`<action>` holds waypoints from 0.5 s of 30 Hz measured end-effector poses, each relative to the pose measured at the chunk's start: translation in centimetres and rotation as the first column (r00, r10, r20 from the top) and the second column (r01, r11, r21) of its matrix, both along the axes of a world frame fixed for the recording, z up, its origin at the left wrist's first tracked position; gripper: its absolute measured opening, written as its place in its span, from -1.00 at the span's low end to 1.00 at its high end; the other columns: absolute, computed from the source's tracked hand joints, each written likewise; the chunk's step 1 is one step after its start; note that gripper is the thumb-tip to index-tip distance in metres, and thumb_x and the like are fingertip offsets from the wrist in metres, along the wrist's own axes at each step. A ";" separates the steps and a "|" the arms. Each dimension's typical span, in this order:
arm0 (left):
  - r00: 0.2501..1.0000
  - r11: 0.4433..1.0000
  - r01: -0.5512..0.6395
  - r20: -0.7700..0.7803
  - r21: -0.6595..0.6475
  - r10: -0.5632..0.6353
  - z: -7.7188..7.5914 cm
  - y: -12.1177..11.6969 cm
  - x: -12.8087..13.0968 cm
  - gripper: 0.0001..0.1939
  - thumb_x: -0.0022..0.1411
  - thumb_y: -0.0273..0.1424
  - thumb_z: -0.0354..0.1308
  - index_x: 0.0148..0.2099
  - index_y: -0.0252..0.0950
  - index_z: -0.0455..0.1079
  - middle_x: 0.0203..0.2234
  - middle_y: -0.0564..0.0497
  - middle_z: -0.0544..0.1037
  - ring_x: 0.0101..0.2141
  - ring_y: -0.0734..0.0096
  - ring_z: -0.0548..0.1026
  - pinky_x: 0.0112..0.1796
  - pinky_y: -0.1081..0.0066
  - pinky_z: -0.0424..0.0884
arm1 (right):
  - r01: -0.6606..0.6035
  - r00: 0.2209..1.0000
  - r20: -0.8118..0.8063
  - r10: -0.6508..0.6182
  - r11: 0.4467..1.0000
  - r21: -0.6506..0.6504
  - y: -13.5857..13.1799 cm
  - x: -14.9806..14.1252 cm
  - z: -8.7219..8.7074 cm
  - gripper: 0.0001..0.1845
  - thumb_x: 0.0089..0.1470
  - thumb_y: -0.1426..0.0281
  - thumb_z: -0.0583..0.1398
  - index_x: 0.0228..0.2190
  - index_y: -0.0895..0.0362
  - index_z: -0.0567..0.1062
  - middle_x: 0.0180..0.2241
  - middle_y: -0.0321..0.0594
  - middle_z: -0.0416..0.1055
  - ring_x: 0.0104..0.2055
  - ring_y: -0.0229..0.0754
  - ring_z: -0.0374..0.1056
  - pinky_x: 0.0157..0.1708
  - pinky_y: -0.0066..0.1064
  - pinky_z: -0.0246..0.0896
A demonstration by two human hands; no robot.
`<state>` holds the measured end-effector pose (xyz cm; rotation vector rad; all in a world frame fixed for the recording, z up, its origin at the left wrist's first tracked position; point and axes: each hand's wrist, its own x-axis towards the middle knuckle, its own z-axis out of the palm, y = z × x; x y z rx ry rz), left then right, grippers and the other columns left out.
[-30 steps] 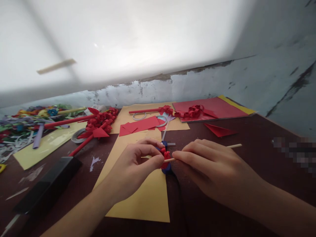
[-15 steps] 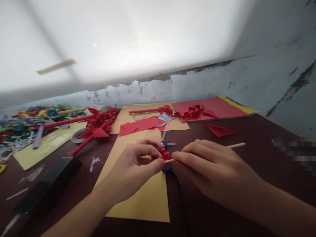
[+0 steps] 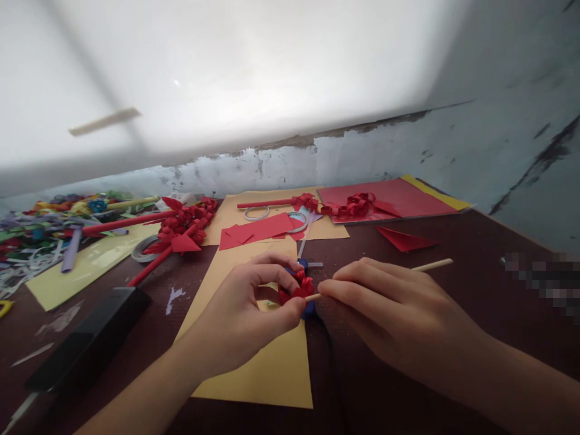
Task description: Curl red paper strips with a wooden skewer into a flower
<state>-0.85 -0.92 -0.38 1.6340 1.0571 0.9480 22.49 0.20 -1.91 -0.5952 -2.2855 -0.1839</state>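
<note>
"What are you gripping?"

"My left hand [image 3: 254,299] has a small curled red paper piece [image 3: 307,283] pinched between thumb and fingers. My right hand [image 3: 385,296] is closed on a thin wooden stick [image 3: 432,264], fingertips close to the end that meets the paper; the far end pokes out past my knuckles."

"Where is the paper exactly?"

"From where I look, over the right edge of the tan sheet [image 3: 267,362], well in from the worktop [image 3: 471,290]'s far edge. The stick's tip is at my left thumb, just beside the paper. Whether it presses into a fold, I can't tell; my thumb covers that spot."

"How would you handle it well?"

"Lightly on the left, I think: just enough to stop the paper turning, because a hard squeeze could flatten those curls. The right grip wants to be firm and short, as it is, so the tip shouldn't wander. I'd move the stick in small strokes and let the left thumb act as a stop."

"Anything close enough to bother you?"

"A blue thing [image 3: 309,310] right behind the paper, mostly hidden, so I can't be sure what it is. I'd hold my fingers clear of it. The red paper triangle [image 3: 405,239] lies beyond my right knuckles, toward the worktop's far edge, apart from both hands."
</note>
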 end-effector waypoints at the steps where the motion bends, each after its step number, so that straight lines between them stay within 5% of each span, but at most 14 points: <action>1: 1.000 1.000 -0.002 -0.001 0.004 0.002 0.0 0.0 0.0 -0.88 0.25 -0.44 0.36 -0.35 -0.30 0.53 -0.06 -0.05 0.47 -0.12 0.35 0.55 -0.22 0.51 0.55 | -0.002 1.000 -0.004 0.002 1.000 -0.003 0.0 0.0 0.0 -0.89 0.32 0.56 0.23 -0.16 0.18 0.56 -0.28 -0.20 0.51 -0.32 -0.19 0.39 -0.34 -0.32 0.26; 15: 0.999 0.999 -0.013 -0.049 0.044 0.015 0.2 -0.2 0.3 -0.90 0.18 -0.56 0.34 -0.36 -0.30 0.52 -0.07 -0.03 0.50 -0.18 0.42 0.55 -0.21 0.51 0.54 | -0.014 1.000 -0.004 0.014 0.997 -0.070 -0.1 0.3 -0.3 -0.85 0.33 0.58 0.21 -0.15 0.12 0.53 -0.24 -0.19 0.51 -0.28 -0.18 0.43 -0.29 -0.33 0.32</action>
